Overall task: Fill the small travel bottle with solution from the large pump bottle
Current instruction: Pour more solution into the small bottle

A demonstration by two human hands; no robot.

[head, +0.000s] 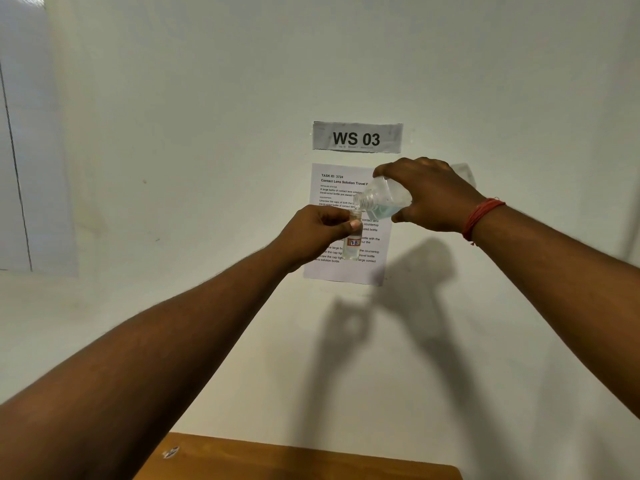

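Small travel bottle point(353, 245): clear, upright, red-bordered label reading "78", pinched near its neck by the left hand point(320, 230), fingers curled round it; upper part hidden behind the thumb. Large bottle point(382, 199): clear, tilted, open threaded mouth pointing to 8 o'clock just above the small bottle's mouth, gripped by the right hand point(427, 195); its base mostly hidden behind the hand; no pump head visible. Liquid stream: cannot be made out. Red thread band point(481, 218) on right wrist. Printed sheet point(341, 271) at 12 o'clock, partly covered by hands. Sign "WS 03" point(357, 137) above it. Wooden tabletop point(294, 459) at 6 o'clock, cut off by frame edge.
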